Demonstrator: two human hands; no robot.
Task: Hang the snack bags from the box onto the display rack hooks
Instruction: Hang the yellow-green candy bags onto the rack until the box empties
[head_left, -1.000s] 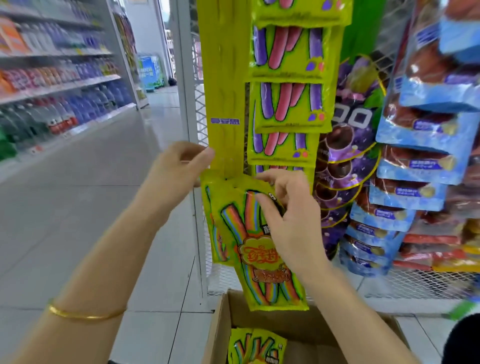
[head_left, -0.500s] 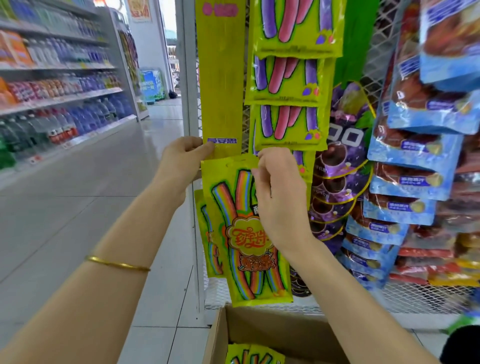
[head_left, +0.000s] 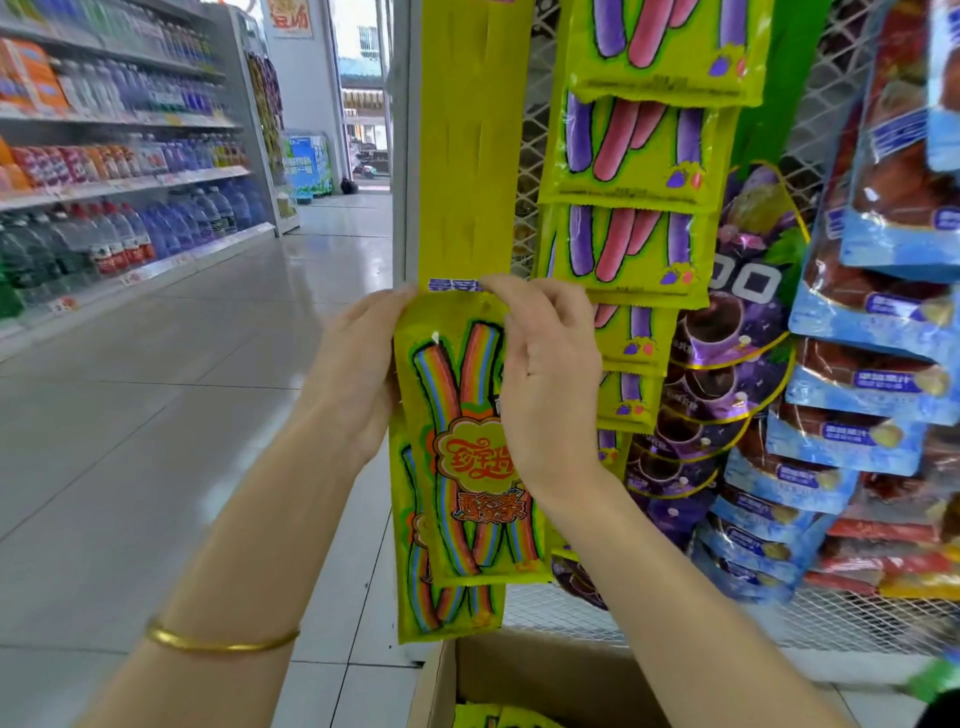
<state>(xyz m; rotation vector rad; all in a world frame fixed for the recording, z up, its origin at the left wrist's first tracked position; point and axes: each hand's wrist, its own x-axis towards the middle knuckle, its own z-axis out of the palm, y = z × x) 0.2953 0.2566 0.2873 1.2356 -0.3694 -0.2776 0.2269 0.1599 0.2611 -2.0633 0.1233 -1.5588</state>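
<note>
Front bag: a glossy yellow-green snack bag printed with rainbow strips (head_left: 467, 457) hangs upright, with its top edge raised to the lower end of a long yellow hanging strip (head_left: 470, 156).
Second bag: a matching rainbow-strip bag (head_left: 441, 608) lies behind and lower, half covered. I cannot tell whether it is hooked or only held.
Right hand: the right hand (head_left: 545, 384) is curled over, thumb and fingertips pinching the front bag's top edge where it meets the strip.
Left hand: the left hand (head_left: 358, 374) grips the bag's upper left edge, thumb at the corner and fingers hidden behind. A thin gold bangle (head_left: 218, 642) sits on that wrist.
Hook: none shows; the fixing point is covered by the fingers.
Box: a brown cardboard box (head_left: 545, 680) stands open just below, with a few more rainbow bags (head_left: 498, 717) visible inside.
Rack: a white wire-mesh display rack (head_left: 571, 613) carries the strip.
Neighbours: a full column of yellow bags with purple and pink sticks (head_left: 634, 150), then purple grape bags (head_left: 727, 332), then blue bags (head_left: 872, 395).
Progress: probably early for this strip, since its whole length above the hands is bare. The front bag looks mid-attachment, and the box stock remains.
</note>
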